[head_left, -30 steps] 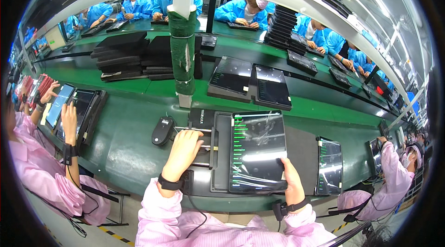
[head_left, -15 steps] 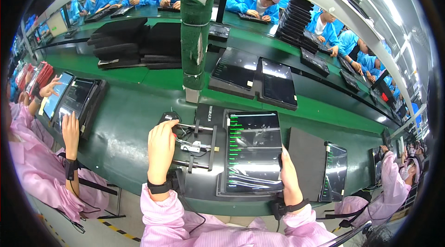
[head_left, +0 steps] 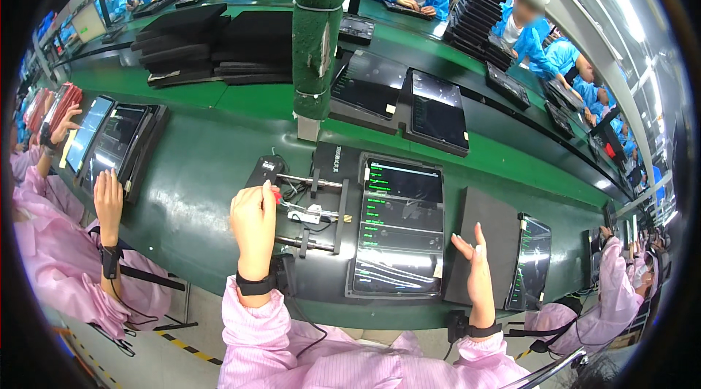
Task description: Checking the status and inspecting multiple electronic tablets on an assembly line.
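My left hand [head_left: 253, 232] is closed on the red handle [head_left: 276, 195] at the left end of a metal test fixture [head_left: 321, 214]. The fixture has two rods, a crossbar and a small white part with wires; its crossbar stands just left of the tablet. That tablet [head_left: 400, 243] lies flat in a black holder in front of me, its dark screen lit with a list of green lines. My right hand [head_left: 476, 268] is open, fingers apart, to the right of the tablet and not touching it. It hovers by a black foam pad [head_left: 482, 239].
A second tablet [head_left: 533, 261] leans on the foam pad at the right. Behind the fixture sits a small black box [head_left: 266, 168]. Two tablets [head_left: 438, 113] lie in a tray beyond, beside a green-wrapped post [head_left: 312, 46]. Co-workers' hands [head_left: 108, 199] work at the left.
My right hand has let go of the tablet's right edge and moved right. My left hand's fingers have curled from stretched out to closed around the red handle. The screen's list reads differently.
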### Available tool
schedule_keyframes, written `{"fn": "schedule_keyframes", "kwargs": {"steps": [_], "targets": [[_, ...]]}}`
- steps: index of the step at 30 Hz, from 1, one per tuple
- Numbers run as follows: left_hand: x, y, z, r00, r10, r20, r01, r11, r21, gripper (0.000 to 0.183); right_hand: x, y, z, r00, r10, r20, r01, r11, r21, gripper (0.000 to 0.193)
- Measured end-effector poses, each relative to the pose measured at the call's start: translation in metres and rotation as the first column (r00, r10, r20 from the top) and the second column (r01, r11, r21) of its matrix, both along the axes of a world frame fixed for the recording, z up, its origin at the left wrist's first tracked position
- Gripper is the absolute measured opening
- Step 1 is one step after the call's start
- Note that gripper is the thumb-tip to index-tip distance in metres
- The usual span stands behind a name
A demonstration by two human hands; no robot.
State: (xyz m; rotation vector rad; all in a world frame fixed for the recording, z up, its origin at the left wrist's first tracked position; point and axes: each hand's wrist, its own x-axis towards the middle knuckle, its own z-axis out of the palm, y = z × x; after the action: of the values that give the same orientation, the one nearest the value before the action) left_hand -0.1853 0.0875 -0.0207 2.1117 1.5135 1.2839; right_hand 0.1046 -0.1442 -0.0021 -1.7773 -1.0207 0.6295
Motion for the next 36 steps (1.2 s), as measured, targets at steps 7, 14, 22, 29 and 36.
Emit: {"fn": "schedule_keyframes", "kwargs": {"steps": [7, 14, 22, 29, 36], "targets": [[0.007, -0.002, 0.005, 0.997, -0.028, 0.079, 0.028, 1.000, -0.001, 0.025, -0.005, 0.000, -0.024, 0.975, 0.137, 0.172, -0.145, 0.989, 0.030, 0.070], [0.027, -0.010, 0.003, 0.909, -0.355, -0.220, 0.395, 0.900, 0.182, 0.013, 0.015, 0.004, -0.029, 0.959, 0.228, -0.169, -0.198, 0.964, 0.175, 0.070], [0.038, -0.020, -0.009, 0.907, -0.331, -0.261, 0.357, 0.932, 0.058, 0.018, 0.013, 0.002, -0.030, 0.970, 0.180, -0.162, -0.152, 0.974, 0.169, 0.062], [0.037, -0.025, -0.015, 0.930, -0.316, -0.187, 0.333, 0.941, 0.066, 0.021, 0.011, 0.002, -0.034, 0.981, 0.117, -0.153, -0.090, 0.980, 0.176, 0.059], [0.038, -0.024, -0.016, 0.933, -0.319, -0.164, 0.332, 0.941, 0.060, 0.020, 0.011, -0.001, -0.034, 0.975, 0.133, -0.180, -0.095, 0.974, 0.206, 0.059]]}}
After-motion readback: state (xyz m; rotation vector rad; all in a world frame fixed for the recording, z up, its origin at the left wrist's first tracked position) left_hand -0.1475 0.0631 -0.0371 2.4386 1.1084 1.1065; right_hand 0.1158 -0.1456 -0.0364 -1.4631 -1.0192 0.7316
